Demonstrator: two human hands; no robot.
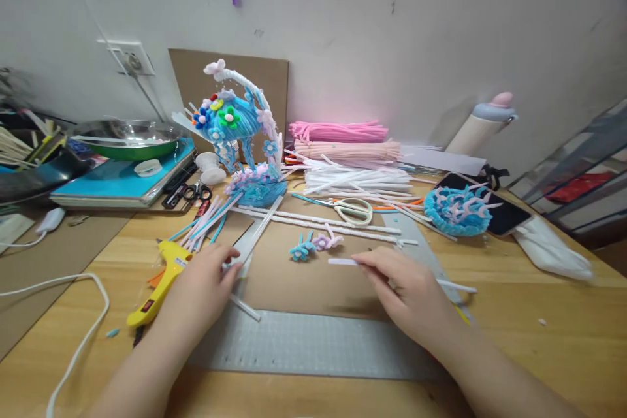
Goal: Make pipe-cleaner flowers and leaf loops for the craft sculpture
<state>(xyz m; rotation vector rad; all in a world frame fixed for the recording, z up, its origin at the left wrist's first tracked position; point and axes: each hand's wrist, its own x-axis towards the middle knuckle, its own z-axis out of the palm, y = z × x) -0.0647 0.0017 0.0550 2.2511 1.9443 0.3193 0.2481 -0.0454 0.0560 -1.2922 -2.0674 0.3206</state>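
Note:
My right hand pinches a pale lilac pipe cleaner between thumb and fingers; its short end points left over the brown cardboard. My left hand is beside a clear glue stick, fingers curled with a gap between thumb and forefinger. Nothing shows held there. Against the left forearm lies a yellow glue gun. Between the hands rest a blue pipe-cleaner flower and a lilac one. Behind them stretch long white twisted stems.
A blue flowered pipe-cleaner ornament stands at the back. Scissors and bundled white pipe cleaners lie right of it. A round blue piece rests on a phone. A white cable curves along the left.

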